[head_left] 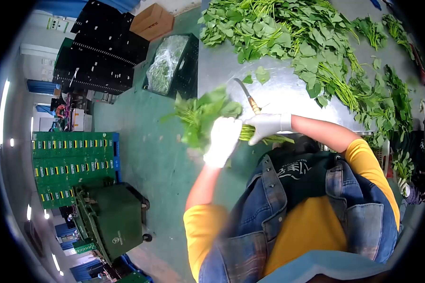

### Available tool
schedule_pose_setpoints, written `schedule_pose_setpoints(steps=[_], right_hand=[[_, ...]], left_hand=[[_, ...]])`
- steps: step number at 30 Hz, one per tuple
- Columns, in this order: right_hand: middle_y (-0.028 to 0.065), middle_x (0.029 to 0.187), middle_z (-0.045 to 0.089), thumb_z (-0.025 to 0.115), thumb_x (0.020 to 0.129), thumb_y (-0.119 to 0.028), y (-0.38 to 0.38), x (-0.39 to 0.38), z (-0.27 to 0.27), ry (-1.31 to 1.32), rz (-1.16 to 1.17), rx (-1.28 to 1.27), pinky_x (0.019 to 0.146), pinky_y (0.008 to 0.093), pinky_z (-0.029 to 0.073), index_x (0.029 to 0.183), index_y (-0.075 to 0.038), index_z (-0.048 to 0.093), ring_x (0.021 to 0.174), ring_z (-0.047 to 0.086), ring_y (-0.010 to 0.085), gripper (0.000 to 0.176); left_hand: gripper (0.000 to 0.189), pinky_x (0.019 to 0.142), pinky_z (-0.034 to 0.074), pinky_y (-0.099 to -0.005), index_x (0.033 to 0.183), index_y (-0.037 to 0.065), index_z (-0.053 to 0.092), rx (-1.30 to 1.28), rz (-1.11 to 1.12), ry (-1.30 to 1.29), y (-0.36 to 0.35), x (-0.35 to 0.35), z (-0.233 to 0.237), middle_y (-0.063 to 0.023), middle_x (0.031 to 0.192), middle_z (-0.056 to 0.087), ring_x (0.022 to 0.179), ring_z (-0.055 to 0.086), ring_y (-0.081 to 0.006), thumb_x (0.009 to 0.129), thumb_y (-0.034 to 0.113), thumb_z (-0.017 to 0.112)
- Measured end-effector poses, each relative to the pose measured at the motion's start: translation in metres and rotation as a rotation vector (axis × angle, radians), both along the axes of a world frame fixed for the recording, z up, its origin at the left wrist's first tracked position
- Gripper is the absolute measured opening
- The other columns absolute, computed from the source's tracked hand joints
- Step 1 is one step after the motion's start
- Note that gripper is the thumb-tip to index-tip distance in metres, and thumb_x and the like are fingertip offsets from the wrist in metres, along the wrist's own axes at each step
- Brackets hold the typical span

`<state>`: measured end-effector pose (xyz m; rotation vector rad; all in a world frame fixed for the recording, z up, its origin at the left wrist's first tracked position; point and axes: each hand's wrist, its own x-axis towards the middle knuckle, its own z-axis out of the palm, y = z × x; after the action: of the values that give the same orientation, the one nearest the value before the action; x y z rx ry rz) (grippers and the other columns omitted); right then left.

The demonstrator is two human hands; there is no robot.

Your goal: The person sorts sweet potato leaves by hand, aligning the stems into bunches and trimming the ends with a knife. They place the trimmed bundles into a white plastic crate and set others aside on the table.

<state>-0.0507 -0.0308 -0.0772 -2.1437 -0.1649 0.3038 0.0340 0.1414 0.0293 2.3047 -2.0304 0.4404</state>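
Observation:
A bunch of leafy greens [198, 118] is held in front of my body, its leaves pointing left and its stems right. My left hand [223, 139], in a white glove, is closed around the bunch just below the leaves. My right hand [267, 126], also gloved in white, grips the stems, whose cut-looking ends stick out to the right. Just beyond my right hand, a curved sickle [253, 103] with a wooden handle lies at the edge of the metal table [217, 70]. A large heap of loose greens [288, 33] covers the table's far side.
Smaller bunches [370, 32] lie at the right. A co-worker's gloved hand [404, 187] holds greens at the right edge. A dark crate [184, 66] with a plastic-wrapped bag stands left of the table. Stacked black crates [99, 47], green crates [73, 160] and a wheeled bin [113, 221] stand farther left.

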Motion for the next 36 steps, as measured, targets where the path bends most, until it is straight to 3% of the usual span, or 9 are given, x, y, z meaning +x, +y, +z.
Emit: schedule_pose_setpoints(steps=[1, 2, 6, 13, 18, 22, 27, 29, 36], right_hand=[[0.0179, 0.108, 0.061, 0.071, 0.075, -0.027, 0.005, -0.002, 0.097, 0.062, 0.035, 0.164, 0.087, 0.0342, 0.044, 0.119, -0.002, 0.052, 0.102, 0.058, 0.0261, 0.055], [0.0168, 0.123, 0.054, 0.069, 0.077, -0.028, -0.009, 0.027, -0.031, -0.08, -0.162, 0.162, 0.095, 0.0327, 0.04, 0.13, -0.003, 0.043, 0.114, 0.051, 0.0235, 0.064], [0.0194, 0.103, 0.061, 0.053, 0.085, -0.049, -0.05, 0.053, 0.029, 0.081, -0.591, 0.05, 0.083, 0.0351, 0.046, 0.109, -0.001, 0.058, 0.093, 0.06, 0.027, 0.054], [0.02, 0.079, 0.063, 0.061, 0.078, -0.046, -0.03, 0.066, -0.114, -0.144, -0.772, -0.427, 0.067, 0.0408, 0.049, 0.092, -0.001, 0.06, 0.071, 0.062, 0.0333, 0.048], [0.0068, 0.073, 0.052, 0.049, 0.082, -0.005, -0.065, -0.016, -0.035, 0.096, -1.033, 1.096, 0.047, 0.0282, 0.045, 0.104, -0.006, 0.048, 0.056, 0.052, 0.0167, 0.021], [0.0039, 0.081, 0.054, 0.044, 0.087, -0.013, -0.088, -0.142, 0.019, -0.15, -1.262, 1.159, 0.061, 0.0281, 0.048, 0.106, -0.008, 0.05, 0.068, 0.054, 0.0158, 0.02], [-0.0015, 0.072, 0.053, 0.059, 0.086, -0.018, -0.045, -0.254, 0.052, -0.56, -1.582, 0.434, 0.051, 0.0189, 0.037, 0.104, -0.006, 0.056, 0.059, 0.044, 0.0029, 0.022], [0.002, 0.078, 0.058, 0.065, 0.08, -0.014, -0.024, -0.284, 0.081, -0.41, -1.649, 0.128, 0.063, 0.0244, 0.044, 0.099, -0.003, 0.058, 0.068, 0.052, 0.0087, 0.023], [0.0145, 0.071, 0.056, 0.063, 0.076, -0.023, -0.01, -0.372, 0.075, -0.261, -1.898, -0.34, 0.06, 0.0343, 0.044, 0.091, -0.006, 0.055, 0.063, 0.055, 0.0287, 0.024]], left_hand=[[0.012, 0.075, 0.046, -0.0366, 0.08, 0.009, 0.055, 0.056, 0.143, -0.035, 0.011, 0.009, -0.01, -0.0082, 0.082, 0.06, 0.08, 0.059, -0.0259, 0.07, 0.014, 0.058], [0.014, 0.068, 0.047, -0.0354, 0.072, 0.01, 0.052, 0.11, 0.289, -0.07, 0.021, 0.016, -0.015, -0.0063, 0.078, 0.06, 0.073, 0.059, -0.0249, 0.066, 0.016, 0.063], [0.023, 0.062, 0.047, -0.0365, 0.079, 0.004, 0.06, -0.105, 0.67, 0.117, 0.06, 0.034, 0.009, -0.0085, 0.065, 0.061, 0.059, 0.06, -0.0265, 0.065, 0.017, 0.072], [0.014, 0.053, 0.045, -0.0232, 0.087, -0.002, 0.057, -0.558, 0.784, 1.615, 0.046, 0.047, 0.011, -0.0018, 0.065, 0.055, 0.056, 0.055, -0.0117, 0.076, 0.003, 0.064], [0.014, 0.048, 0.046, -0.0248, 0.088, -0.001, 0.055, -0.31, 0.645, 1.89, -0.018, 0.029, 0.006, -0.0054, 0.064, 0.056, 0.053, 0.053, -0.0131, 0.077, 0.004, 0.063], [0.013, 0.05, 0.046, -0.0245, 0.088, -0.001, 0.057, -0.255, 0.378, 2.344, -0.089, -0.001, -0.059, -0.0058, 0.065, 0.057, 0.054, 0.054, -0.0131, 0.079, 0.006, 0.062], [0.017, 0.053, 0.046, -0.0248, 0.089, -0.001, 0.058, 0.261, 0.114, 1.973, -0.176, -0.088, -0.058, -0.0036, 0.069, 0.058, 0.059, 0.055, -0.011, 0.074, 0.003, 0.063], [0.021, 0.052, 0.045, -0.0243, 0.091, -0.002, 0.058, -0.06, -0.584, 1.019, -0.195, -0.135, -0.064, -0.0022, 0.07, 0.059, 0.059, 0.055, -0.0108, 0.071, 0.002, 0.063], [0.016, 0.051, 0.045, -0.0281, 0.081, 0.001, 0.063, 0.503, -0.587, 1.339, -0.25, -0.266, -0.024, -0.0047, 0.063, 0.06, 0.054, 0.055, -0.0118, 0.069, 0.011, 0.068]])
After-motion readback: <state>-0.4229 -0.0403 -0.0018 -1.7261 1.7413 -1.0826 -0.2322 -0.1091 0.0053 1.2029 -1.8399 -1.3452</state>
